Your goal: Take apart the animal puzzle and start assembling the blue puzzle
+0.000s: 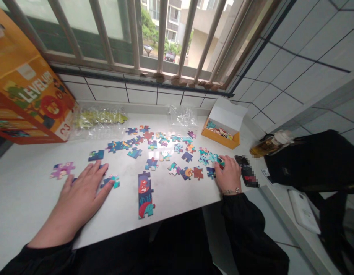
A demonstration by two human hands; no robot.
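My left hand [86, 187] lies flat on the white counter, fingers spread over several jigsaw pieces. A purple piece [62, 170] is left of it, a dark blue piece [96, 155] just beyond its fingertips, and a teal piece [115, 180] beside its thumb. My right hand [229, 173] rests with fingers stretched over pieces at the right; its fingertips partly hide a green and red piece [221, 162]. Near its thumb is a dark blue piece [210, 172]. Joined pieces with a red figure form an upright strip [145, 194] between my hands. Many loose pieces lie farther back.
A yellow box [223, 137] with its lid up holds more pieces. Clear plastic bags [182, 116] and an orange carton [36, 88] stand at the back. At the right are a phone [247, 172], a bottle [270, 143], a black bag [314, 160] and a white device [303, 210].
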